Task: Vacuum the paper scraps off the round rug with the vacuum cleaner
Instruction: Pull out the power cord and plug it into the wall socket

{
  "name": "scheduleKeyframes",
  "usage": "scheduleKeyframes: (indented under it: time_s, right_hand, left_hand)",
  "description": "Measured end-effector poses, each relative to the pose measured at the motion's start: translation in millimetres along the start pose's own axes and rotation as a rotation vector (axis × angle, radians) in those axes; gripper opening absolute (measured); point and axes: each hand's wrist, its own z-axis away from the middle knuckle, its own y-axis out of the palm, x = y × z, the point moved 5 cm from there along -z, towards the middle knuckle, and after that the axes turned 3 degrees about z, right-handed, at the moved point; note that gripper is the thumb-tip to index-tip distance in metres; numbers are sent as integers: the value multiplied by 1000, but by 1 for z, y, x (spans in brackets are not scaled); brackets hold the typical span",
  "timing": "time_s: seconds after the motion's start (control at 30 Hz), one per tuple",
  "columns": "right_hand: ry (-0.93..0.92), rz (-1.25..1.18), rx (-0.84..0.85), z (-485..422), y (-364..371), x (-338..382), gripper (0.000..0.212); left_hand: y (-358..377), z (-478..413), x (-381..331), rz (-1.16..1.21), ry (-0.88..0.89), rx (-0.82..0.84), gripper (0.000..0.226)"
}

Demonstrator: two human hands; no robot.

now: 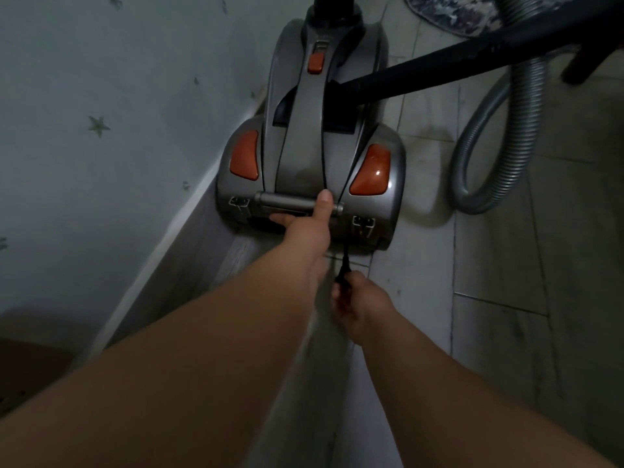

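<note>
A grey canister vacuum cleaner [314, 146] with orange buttons stands on the floor beside the wall. My left hand [305, 228] grips the bar at its rear, thumb over the top and fingers under it. My right hand [358, 307] holds the black power plug [344, 275], whose cord comes out of the vacuum's rear. The black wand [456, 67] and the grey ribbed hose [499, 143] lie to the right. An edge of the patterned round rug [459, 11] shows at the top; no paper scraps are visible.
A pale wall with star marks [101, 130] and a grey skirting board run along the left, close to the vacuum. Light tiled floor [506, 298] spreads to the right. A dark furniture leg [580, 69] stands at the upper right.
</note>
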Motion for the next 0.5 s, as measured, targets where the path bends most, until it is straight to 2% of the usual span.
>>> scheduleKeyframes:
  time_s: [0.1,0.23,0.3,0.37,0.43,0.47,0.5]
  right_hand:
    - [74,-66,76,22,-1,-11,19]
    - [102,-102,136,47,-2,-7,24]
    - [108,-97,149,55,1,-7,24]
    - [107,-90,152,61,4,-12,23]
    - [83,-61,156,65,3,-14,23]
    - [41,43,142,67,0,-12,26]
    - [-41,266,116,71,-2,-6,31]
  left_hand:
    - [-3,-7,-1,1,-9,16,119]
    - [-9,5,21,-170,68,74,101]
    - [-8,7,43,-198,25,108,93]
    - [-5,3,57,-205,-42,120,71]
    - [1,4,59,-209,-97,201,30]
    - [3,5,57,-221,-107,232,19]
    - [3,5,55,-236,-99,250,16]
